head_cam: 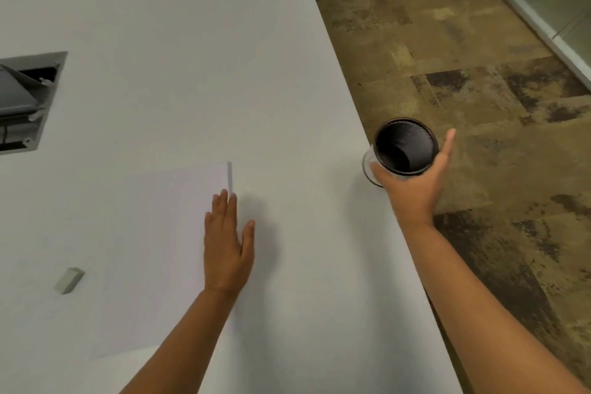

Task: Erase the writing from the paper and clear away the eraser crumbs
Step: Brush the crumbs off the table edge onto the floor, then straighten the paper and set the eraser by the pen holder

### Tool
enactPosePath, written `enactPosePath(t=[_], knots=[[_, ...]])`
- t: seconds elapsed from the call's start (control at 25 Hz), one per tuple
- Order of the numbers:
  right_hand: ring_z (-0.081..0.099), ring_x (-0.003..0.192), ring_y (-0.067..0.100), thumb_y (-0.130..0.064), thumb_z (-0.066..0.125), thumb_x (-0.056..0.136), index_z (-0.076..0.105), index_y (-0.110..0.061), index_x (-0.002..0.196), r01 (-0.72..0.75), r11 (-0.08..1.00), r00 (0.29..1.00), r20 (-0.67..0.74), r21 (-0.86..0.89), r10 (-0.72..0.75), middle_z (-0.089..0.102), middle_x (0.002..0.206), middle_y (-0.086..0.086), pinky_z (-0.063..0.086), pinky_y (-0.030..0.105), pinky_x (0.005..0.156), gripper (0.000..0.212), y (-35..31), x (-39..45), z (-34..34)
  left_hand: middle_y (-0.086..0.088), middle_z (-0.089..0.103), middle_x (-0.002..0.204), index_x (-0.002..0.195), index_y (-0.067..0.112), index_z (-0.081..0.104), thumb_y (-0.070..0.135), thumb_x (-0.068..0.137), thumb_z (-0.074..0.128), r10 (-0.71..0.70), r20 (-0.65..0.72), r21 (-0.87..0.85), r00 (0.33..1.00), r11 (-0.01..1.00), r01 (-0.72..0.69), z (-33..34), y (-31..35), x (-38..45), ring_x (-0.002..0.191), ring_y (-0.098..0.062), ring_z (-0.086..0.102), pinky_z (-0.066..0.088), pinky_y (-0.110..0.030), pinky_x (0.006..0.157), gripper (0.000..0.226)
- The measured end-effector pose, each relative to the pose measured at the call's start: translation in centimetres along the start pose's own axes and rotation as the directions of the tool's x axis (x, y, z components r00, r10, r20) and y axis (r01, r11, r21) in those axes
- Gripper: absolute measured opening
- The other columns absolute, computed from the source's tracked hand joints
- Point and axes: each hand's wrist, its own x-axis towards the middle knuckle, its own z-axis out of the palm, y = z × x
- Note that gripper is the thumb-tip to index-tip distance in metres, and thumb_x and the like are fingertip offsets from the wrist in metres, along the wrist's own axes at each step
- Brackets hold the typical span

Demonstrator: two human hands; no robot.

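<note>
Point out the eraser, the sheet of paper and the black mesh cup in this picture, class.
eraser (69, 280): head view, on its top face.
sheet of paper (160, 249): head view, on its bare middle, left of the left hand.
black mesh cup (405, 146): head view, on its dark inner wall.

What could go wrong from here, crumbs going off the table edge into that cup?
1. The black mesh cup is held by the right hand beyond the table edge; a gap there would likely let crumbs fall to the carpet.
2. The left hand lies flat on the paper, whose far corner already lifts; sweeping may drag or crease the sheet.
</note>
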Motion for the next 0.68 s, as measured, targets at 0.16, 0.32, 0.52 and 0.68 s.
enactPosePath(t=[0.16, 0.32, 0.52, 0.68], knots=[[0.041, 0.113, -0.002, -0.015, 0.087, 0.051, 0.011, -0.020, 0.143, -0.045, 0.999, 0.981, 0.189, -0.013, 0.047, 0.041, 0.127, -0.012, 0.034, 0.008, 0.093, 0.120, -1.5, 0.2, 5.8, 0.010, 0.008, 0.151, 0.146, 0.014, 0.016, 0.038, 0.093, 0.031, -0.032, 0.000, 0.000, 0.999, 0.999, 0.032, -2.3, -2.5, -0.8, 0.141, -0.003, 0.001, -0.004, -0.021, 0.114, 0.060], [0.038, 0.114, -0.001, -0.016, 0.088, 0.049, 0.013, -0.020, 0.144, -0.081, 0.997, 0.974, 0.212, -0.011, 0.082, 0.039, 0.131, -0.005, 0.028, -0.002, 0.086, 0.122, -1.3, 0.0, 8.2, 0.001, 0.018, 0.153, 0.145, 0.014, 0.023, 0.023, 0.094, 0.046, -0.062, -0.017, 0.013, 0.998, 0.998, 0.063, -4.5, -4.9, -0.9, 0.141, -0.008, 0.009, 0.008, -0.032, 0.117, 0.057], [0.026, 0.100, -0.032, -0.019, 0.088, 0.048, 0.012, -0.019, 0.144, -0.075, 0.996, 0.974, 0.211, -0.046, 0.083, 0.030, 0.122, -0.026, 0.022, -0.012, 0.080, 0.122, -0.3, -0.6, 9.4, -0.004, 0.031, 0.150, 0.142, 0.015, 0.030, 0.021, 0.093, 0.049, -0.119, -0.024, 0.016, 0.993, 0.993, 0.120, -6.4, -7.7, -0.3, 0.140, -0.019, 0.024, 0.021, -0.034, 0.113, 0.054], [0.033, 0.117, -0.008, -0.021, 0.088, 0.049, 0.004, -0.028, 0.143, -0.130, 0.990, 0.971, 0.195, -0.049, 0.138, 0.033, 0.130, -0.014, 0.027, 0.013, 0.099, 0.126, -0.7, -0.8, 9.7, -0.005, 0.038, 0.146, 0.138, 0.014, 0.039, 0.021, 0.093, 0.050, -0.098, 0.011, 0.024, 0.995, 0.995, 0.098, -6.9, -8.1, 0.2, 0.137, -0.021, 0.030, 0.027, -0.040, 0.112, 0.048]])
